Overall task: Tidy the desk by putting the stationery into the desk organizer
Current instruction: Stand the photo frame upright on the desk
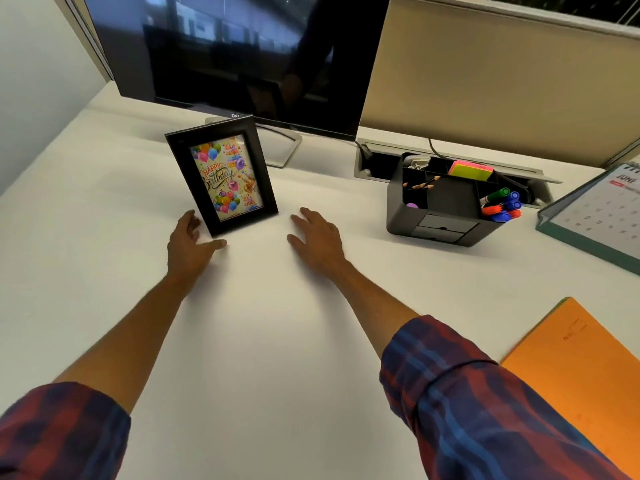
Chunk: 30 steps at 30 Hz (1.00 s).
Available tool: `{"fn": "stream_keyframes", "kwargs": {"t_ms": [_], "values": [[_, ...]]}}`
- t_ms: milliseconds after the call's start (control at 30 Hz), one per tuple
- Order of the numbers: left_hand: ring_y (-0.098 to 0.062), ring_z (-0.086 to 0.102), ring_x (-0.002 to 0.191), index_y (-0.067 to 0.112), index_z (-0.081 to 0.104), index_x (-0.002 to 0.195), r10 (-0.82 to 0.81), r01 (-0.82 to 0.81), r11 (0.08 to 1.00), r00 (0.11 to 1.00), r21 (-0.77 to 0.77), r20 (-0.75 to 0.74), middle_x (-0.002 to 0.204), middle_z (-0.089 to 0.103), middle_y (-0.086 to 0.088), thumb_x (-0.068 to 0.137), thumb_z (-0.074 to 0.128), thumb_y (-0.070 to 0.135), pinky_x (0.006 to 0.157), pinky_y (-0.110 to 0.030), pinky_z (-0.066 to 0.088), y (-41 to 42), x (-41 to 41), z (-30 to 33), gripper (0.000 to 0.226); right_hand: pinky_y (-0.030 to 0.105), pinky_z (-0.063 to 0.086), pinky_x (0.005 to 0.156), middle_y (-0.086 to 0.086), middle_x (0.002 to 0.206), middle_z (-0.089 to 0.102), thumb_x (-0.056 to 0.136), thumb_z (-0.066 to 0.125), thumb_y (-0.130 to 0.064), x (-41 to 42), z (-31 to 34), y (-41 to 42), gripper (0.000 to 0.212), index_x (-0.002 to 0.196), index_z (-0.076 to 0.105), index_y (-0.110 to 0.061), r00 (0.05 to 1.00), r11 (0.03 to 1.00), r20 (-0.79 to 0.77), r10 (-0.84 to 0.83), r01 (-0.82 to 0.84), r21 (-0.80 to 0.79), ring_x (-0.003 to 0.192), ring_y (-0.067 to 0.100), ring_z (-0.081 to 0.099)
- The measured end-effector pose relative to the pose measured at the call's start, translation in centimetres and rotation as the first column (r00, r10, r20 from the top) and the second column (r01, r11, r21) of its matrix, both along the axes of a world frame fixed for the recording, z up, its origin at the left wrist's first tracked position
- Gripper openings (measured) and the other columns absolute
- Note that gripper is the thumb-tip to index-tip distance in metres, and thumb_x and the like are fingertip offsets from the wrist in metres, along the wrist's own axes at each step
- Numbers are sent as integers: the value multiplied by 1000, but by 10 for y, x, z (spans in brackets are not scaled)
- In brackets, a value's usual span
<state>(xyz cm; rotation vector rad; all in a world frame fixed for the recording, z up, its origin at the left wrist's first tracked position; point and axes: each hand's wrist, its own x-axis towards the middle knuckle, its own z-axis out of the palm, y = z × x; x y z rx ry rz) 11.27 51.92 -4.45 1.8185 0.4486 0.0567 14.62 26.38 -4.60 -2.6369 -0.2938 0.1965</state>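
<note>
**Black organizer full, our hands empty on the desk**

Black plastic, boxy and stiff: the desk organizer [446, 202] stands toward the far right edge of the white desk [277, 341], just in front of the cable tray. Its compartments are loaded. Markers [502, 204] in green, blue and orange bunch in the right-hand slot, sticky notes [471, 170] sit at the back, pencils [424, 183] lie in a left compartment, and something small and purple, which we cannot identify, lies in the front left one. We see no loose stationery on the desk, so we judge the sorting done or nearly so.

Our left hand [188, 240] is spread open and grips nothing, with its fingers just beside the lower left corner of the picture frame [221, 174]; whether they touch it we cannot tell. Our right hand [317, 237] lies open and flat on the desk, well apart from the organizer, holding nothing.

Should the organizer need shifting, we expect it to be rigid and fairly light, but top-heavy with markers leaning out. We would take it by both side walls, low down, and slide it, not tilt it. An orange folder [581, 375] lies at the near right edge.
</note>
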Motion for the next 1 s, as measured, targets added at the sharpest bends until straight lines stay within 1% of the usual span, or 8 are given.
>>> {"fn": "stream_keyframes", "kwargs": {"t_ms": [100, 267, 467, 633, 767, 833, 933, 1000], "values": [[-21, 36, 138, 12, 37, 146, -49, 41, 947, 999, 318, 19, 154, 35, -5, 83, 77, 21, 112, -35, 31, -16, -28, -8, 76, 42, 8, 120, -3, 162, 14, 101, 41, -41, -23, -3, -14, 54, 151, 30, -24, 1000, 999, -22, 5, -6, -35, 149, 15, 9], [-27, 18, 147, 6, 36, 147, -192, 146, 674, 981, 725, -18, 158, 27, -10, 98, 43, 42, 118, -45, 17, -39, -77, -28, 61, 40, 5, 120, -3, 163, 10, 102, 38, -40, -58, 3, -38, 56, 153, 24, -21, 995, 998, -101, 8, -15, -61, 149, 13, 7], [-30, 16, 148, 6, 30, 150, -174, 163, 608, 982, 777, -70, 159, 23, -13, 94, 29, 45, 119, -47, 12, -59, -113, -29, 68, 37, 16, 118, -6, 162, 13, 102, 39, -40, -107, 18, -76, 55, 152, 26, -23, 992, 993, -125, 8, -23, -119, 149, 11, 12], [-38, 17, 146, 0, 30, 149, -141, 182, 570, 982, 801, -123, 158, 23, -20, 101, 40, 32, 117, -54, 15, -87, -138, -31, 58, 34, 24, 113, -8, 162, 15, 102, 38, -40, -147, 31, -107, 53, 152, 28, -25, 992, 982, -124, 25, -48, -183, 147, 12, 18], [-51, 25, 139, -5, 38, 143, -138, 230, 570, 973, 789, -184, 150, 31, -32, 92, 26, 44, 111, -61, 20, -126, -161, -31, 72, 34, 26, 111, -4, 160, 23, 101, 41, -37, -177, 38, -136, 50, 149, 36, -21, 992, 967, -106, 66, -90, -240, 143, 18, 29], [-55, 26, 137, -6, 39, 141, -163, 250, 547, 968, 799, -191, 147, 32, -36, 91, 24, 47, 108, -63, 22, -148, -172, -32, 74, 35, 28, 110, 1, 156, 33, 100, 43, -36, -190, 41, -151, 46, 142, 46, -17, 991, 953, -99, 93, -117, -281, 137, 22, 38], [-53, 23, 139, -2, 39, 143, -207, 262, 511, 962, 819, -178, 149, 29, -35, 91, 23, 49, 110, -62, 20, -178, -189, -29, 75, 35, 31, 103, 4, 126, 62, 97, 47, -37, -208, 41, -175, 35, 117, 64, -14, 995, 951, -17, 97, -98, -293, 114, 26, 57], [-49, 20, 142, 1, 37, 145, -238, 282, 500, 954, 819, -183, 152, 27, -31, 91, 21, 50, 113, -59, 16, -196, -200, -28, 76, 35, 29, 103, 3, 121, 66, 96, 48, -37, -222, 40, -198, 35, 119, 65, -16, 998, 970, 45, 52, -39, -239, 111, 25, 58]]}}
